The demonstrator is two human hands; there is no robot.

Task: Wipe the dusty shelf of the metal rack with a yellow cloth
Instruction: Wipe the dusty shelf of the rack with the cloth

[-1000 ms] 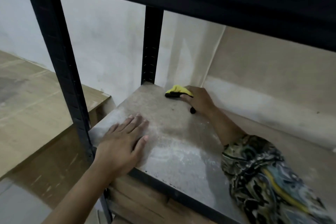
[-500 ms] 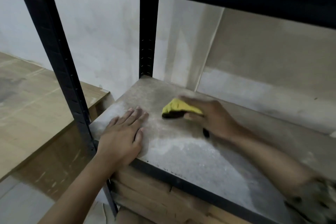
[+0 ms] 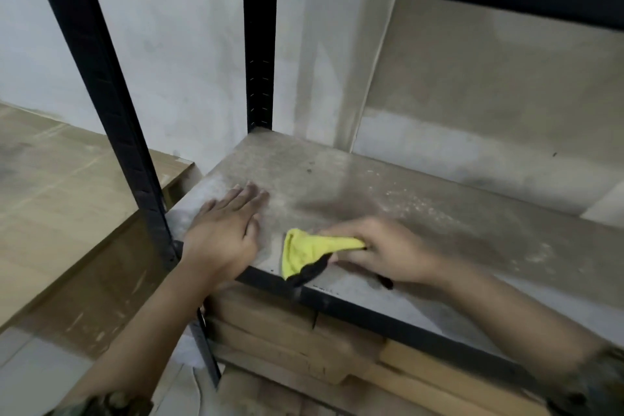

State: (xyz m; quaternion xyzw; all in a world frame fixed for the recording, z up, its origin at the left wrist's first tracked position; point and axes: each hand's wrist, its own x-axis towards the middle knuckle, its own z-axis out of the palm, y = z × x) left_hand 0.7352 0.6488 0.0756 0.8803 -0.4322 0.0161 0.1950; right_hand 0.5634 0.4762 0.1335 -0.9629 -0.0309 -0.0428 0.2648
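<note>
Dragged forward from the back corner to the dusty grey metal shelf (image 3: pixel 422 209)'s front lip — crumpled yellow cloth (image 3: pixel 309 252), bunched in right hand (image 3: pixel 381 252); left hand (image 3: pixel 224 233) flat, bracing. Better pressed flat — overlapping strokes.

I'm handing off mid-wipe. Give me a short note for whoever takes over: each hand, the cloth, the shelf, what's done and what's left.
Left hand: flat on the shelf near its front left corner, bracing.
Right hand: grips the yellow cloth at the shelf's front edge.
Done: a darker wiped streak runs behind the cloth.
Left: pale dust on the shelf's right part and along the front edge.
</note>
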